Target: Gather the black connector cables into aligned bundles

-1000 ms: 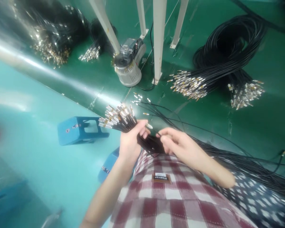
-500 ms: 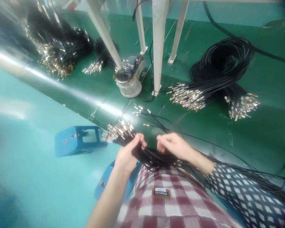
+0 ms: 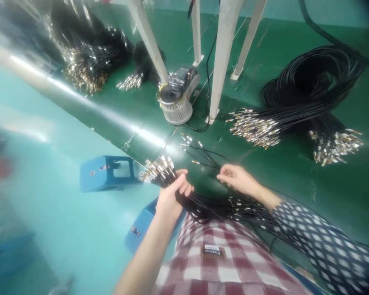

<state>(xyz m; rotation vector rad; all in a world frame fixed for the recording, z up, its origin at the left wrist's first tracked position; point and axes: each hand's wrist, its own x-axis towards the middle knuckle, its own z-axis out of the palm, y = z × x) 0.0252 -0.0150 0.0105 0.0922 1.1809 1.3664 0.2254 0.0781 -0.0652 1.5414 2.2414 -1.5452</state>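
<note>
A thick bundle of black cables (image 3: 207, 203) lies across my lap, its silvery connector ends (image 3: 158, 169) fanned out past my left hand. My left hand (image 3: 174, 192) wraps round this bundle just behind the connectors. To its right, above the table, my right hand (image 3: 238, 179) is closed in a pinch at several loose black cables (image 3: 209, 157). Their metal tips point up and left, and my fingers partly hide where they are gripped. More small connectors (image 3: 238, 205) show among the cables under my right forearm.
On the green table (image 3: 215, 143), a coiled cable bundle (image 3: 313, 82) lies right, with more cable piles (image 3: 92, 61) at the far left. A round grey machine (image 3: 176, 102) stands beside pale metal legs (image 3: 221, 61). Blue stools (image 3: 94, 174) stand left of the table edge.
My right hand has moved right, away from the bundle, to the loose cables. My left hand keeps its hold on the bundle. The whole view has shifted slightly.
</note>
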